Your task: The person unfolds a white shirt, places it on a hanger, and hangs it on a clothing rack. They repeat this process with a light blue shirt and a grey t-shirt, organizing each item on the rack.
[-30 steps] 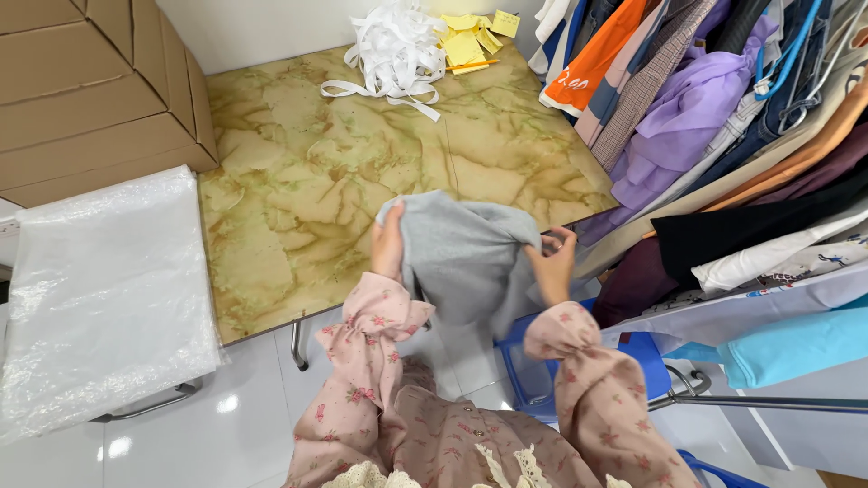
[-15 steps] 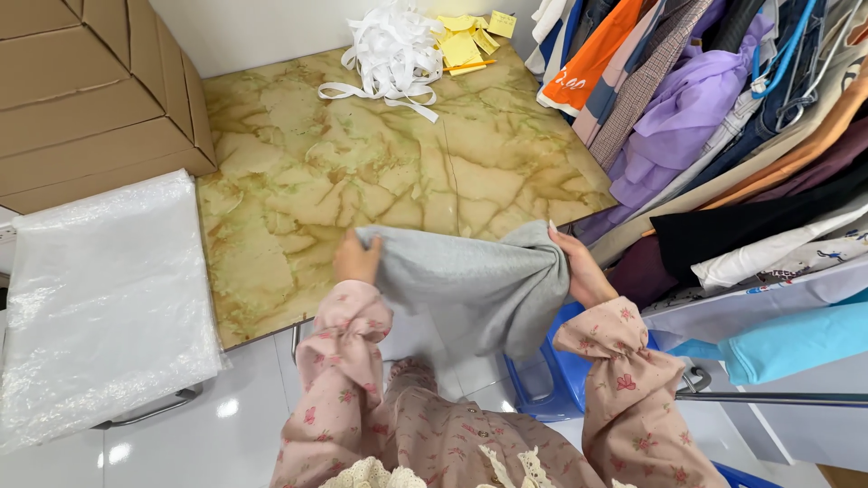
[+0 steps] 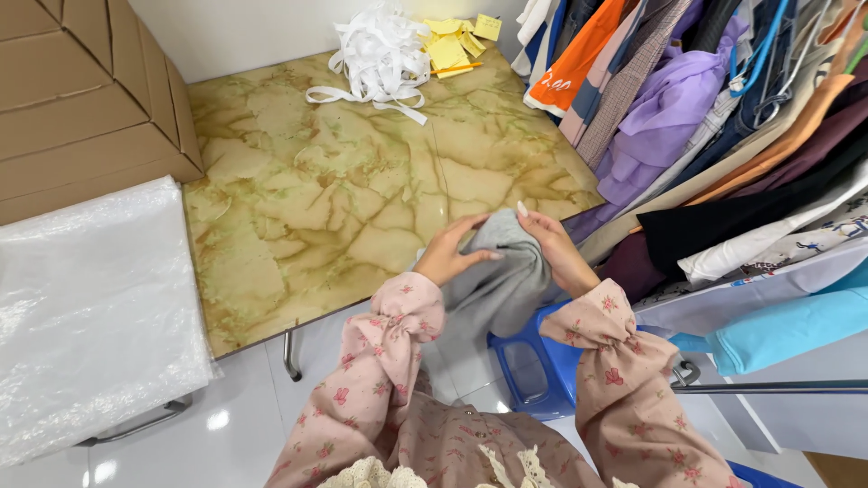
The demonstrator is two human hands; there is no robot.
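A grey cloth (image 3: 495, 276) is bunched up between both hands at the near edge of the tabletop (image 3: 362, 190), with its lower part hanging down over the edge toward the floor. The left hand (image 3: 449, 253) grips the cloth from the left side, fingers (image 3: 479, 258) curled onto the fabric. The right hand (image 3: 553, 248) holds it from the right, fingers closed over the top of the bundle. Both arms wear pink flowered sleeves (image 3: 384, 361).

Just below the cloth stands a blue plastic stool (image 3: 529, 370) on the white tiled floor. At the far end of the marbled green tabletop lies a heap of white ribbon (image 3: 375, 54), with yellow paper notes (image 3: 452, 45) just beside it. Clothes on a rack (image 3: 687, 117) hang to the right. To the left are cardboard boxes (image 3: 81, 99) and a clear plastic bag (image 3: 90, 307).
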